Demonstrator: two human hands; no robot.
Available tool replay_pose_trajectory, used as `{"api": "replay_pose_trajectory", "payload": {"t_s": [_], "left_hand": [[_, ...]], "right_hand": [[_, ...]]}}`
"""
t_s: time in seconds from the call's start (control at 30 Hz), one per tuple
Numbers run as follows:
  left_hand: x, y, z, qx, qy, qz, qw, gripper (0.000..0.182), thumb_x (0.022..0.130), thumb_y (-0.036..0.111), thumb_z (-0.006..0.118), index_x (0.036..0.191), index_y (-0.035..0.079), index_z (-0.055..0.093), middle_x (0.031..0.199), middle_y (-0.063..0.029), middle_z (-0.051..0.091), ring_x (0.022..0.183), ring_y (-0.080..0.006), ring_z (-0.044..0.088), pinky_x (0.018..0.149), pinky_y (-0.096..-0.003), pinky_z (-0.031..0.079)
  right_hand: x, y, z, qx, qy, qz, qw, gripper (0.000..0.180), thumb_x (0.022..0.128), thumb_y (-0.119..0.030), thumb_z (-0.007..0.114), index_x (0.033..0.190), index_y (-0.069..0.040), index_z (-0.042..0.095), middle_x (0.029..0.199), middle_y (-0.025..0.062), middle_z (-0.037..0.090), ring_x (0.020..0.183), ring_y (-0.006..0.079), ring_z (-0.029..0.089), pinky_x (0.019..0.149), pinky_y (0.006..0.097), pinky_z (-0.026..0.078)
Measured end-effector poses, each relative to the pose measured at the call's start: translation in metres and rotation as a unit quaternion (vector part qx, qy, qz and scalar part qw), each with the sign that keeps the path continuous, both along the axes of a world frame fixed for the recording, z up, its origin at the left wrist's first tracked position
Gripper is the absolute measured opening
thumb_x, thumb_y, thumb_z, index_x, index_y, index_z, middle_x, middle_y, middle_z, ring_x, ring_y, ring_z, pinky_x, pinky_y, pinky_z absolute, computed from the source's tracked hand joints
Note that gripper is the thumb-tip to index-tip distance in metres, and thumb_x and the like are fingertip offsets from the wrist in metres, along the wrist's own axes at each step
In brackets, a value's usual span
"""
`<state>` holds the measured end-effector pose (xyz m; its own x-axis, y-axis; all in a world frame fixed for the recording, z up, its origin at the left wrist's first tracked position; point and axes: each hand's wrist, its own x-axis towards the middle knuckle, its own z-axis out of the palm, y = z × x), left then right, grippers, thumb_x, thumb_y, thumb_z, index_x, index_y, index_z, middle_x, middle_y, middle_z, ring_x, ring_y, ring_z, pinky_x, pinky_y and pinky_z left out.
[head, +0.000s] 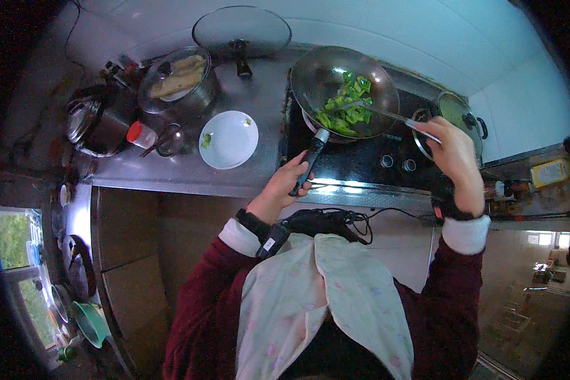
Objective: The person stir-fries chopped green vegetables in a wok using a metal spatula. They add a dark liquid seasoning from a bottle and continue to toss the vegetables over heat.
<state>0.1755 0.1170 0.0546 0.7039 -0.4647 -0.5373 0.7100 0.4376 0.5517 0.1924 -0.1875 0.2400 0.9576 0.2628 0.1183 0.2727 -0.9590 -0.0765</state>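
My left hand (287,184) grips the black handle (313,154) of a wok (313,71) that sits on the black stove (356,161). Pieces of green pepper (354,102) lie in the wok, mostly toward its lower middle. In my right hand (451,147) is the pale handle of a metal spatula (392,114), its blade down among the peppers. The blade is partly covered by the pieces. A white bowl (230,142) with a few green scraps stands on the counter left of the wok.
A glass lid (242,31) leans by the wall. Left are a lidded steel pot (202,90), a dark pressure cooker (99,123), a red-capped jar (142,135) and a small glass bowl (171,140). A lidded pan (456,109) stands near my right hand. Cables (356,221) hang below the counter edge.
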Motion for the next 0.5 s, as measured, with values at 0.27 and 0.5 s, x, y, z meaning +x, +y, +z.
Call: {"api": "replay_pose_trajectory", "payload": {"t_s": [0.27,0.5], "left_hand": [[0.000,0.000,-0.001,-0.030,0.009,0.012,0.999,0.053,0.093,0.017,0.044,0.142,0.023,0.022,0.083,-0.0068,0.050,0.058,-0.0135,0.045,0.044,-0.0219,0.036],[-0.007,-0.003,0.003,0.005,-0.041,0.015,0.999,0.061,0.091,0.010,0.046,0.143,0.023,0.018,0.085,-0.0078,0.051,0.063,-0.0140,0.047,0.047,-0.0214,0.038]], "right_hand": [[-0.001,0.043,0.013,-0.105,0.047,-0.066,0.991,0.029,0.079,-0.008,0.057,0.106,-0.016,0.064,0.096,0.0115,0.059,0.090,0.0317,0.058,0.075,0.0398,0.047],[0.029,-0.013,-0.005,-0.008,-0.007,-0.156,0.988,0.030,0.080,-0.013,0.058,0.109,-0.008,0.062,0.098,0.0202,0.062,0.093,0.0362,0.059,0.080,0.0407,0.047]]}}
